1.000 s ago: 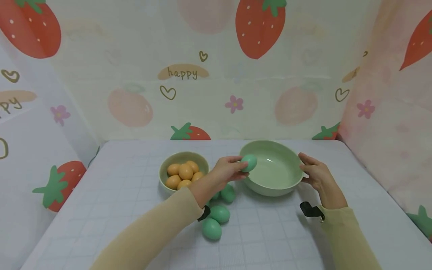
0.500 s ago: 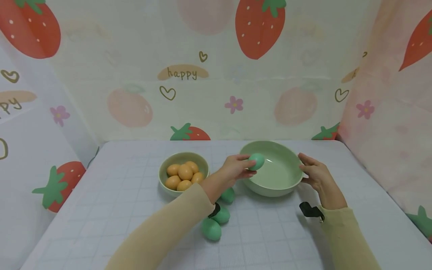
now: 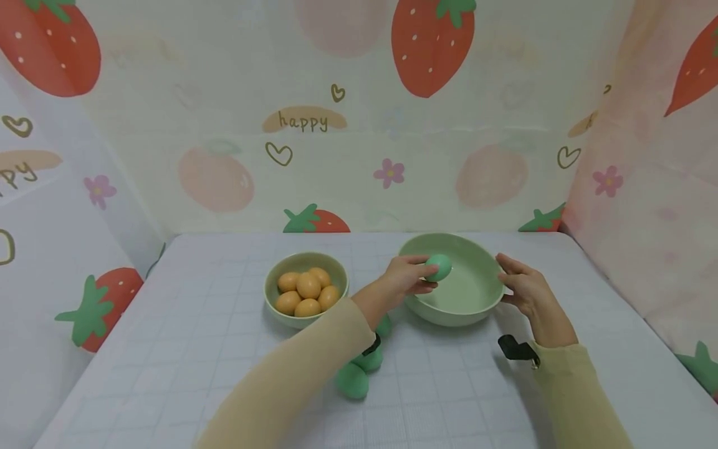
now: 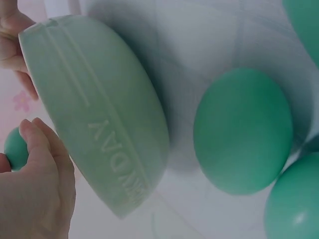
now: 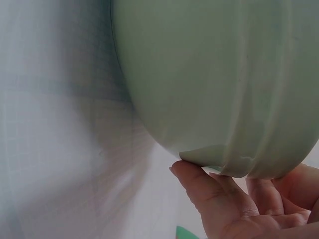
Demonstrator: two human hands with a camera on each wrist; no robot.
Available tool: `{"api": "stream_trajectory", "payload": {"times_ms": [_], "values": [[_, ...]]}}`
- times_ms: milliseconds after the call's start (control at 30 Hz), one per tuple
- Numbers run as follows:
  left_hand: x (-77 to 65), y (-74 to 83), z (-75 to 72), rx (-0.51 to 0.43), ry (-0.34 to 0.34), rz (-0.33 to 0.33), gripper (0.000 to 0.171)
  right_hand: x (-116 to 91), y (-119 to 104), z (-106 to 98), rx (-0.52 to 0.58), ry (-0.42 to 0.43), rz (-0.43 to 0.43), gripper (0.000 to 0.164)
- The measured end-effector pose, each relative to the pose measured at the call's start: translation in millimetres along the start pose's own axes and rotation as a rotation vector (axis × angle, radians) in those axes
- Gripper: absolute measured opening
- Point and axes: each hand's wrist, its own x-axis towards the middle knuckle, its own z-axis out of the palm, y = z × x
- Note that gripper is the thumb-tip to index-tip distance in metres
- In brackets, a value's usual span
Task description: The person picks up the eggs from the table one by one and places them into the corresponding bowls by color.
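My left hand (image 3: pixel 408 274) pinches a green egg (image 3: pixel 439 268) between thumb and fingers, over the left part of the large pale green bowl (image 3: pixel 449 318). In the head view no other egg shows inside this bowl. At its right side, my right hand (image 3: pixel 530 294) grips the rim; the right wrist view has the fingers (image 5: pixel 209 191) at a small lug on the bowl's edge. Several more green eggs (image 3: pixel 352 381) lie on the table, partly hidden under my left forearm. One loose egg (image 4: pixel 243 132) shows large beside the bowl in the left wrist view.
A smaller bowl (image 3: pixel 275 312) filled with several orange-brown eggs (image 3: pixel 308 285) stands left of my left hand. The table (image 3: pixel 168 349) has a pale checked cloth. Strawberry-printed curtains (image 3: pixel 387 125) close off the back and sides.
My left hand has moved to the right with the green egg, from the large bowl's left rim to over its inside. The right hand and both bowls have stayed in place.
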Motion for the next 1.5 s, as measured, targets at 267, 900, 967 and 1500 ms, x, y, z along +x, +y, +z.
{"api": "stream_trajectory", "payload": {"times_ms": [267, 900, 967, 1500], "values": [[17.5, -6.4, 13.6, 0.022, -0.008, -0.006, 0.046, 0, -1, 0, 0.007, 0.005, 0.000, 0.063], [51.8, -15.9, 36.5, 0.128, 0.027, -0.116, 0.042, 3, -4, -1, 0.002, 0.001, -0.005, 0.062], [53.2, -17.7, 40.0, 0.167, 0.055, -0.126, 0.041, 2, -4, 0, 0.008, 0.003, -0.005, 0.062], [71.0, -32.0, 53.0, 0.432, 0.168, -0.216, 0.033, -1, -1, -2, -0.001, 0.015, 0.001, 0.061]]}}
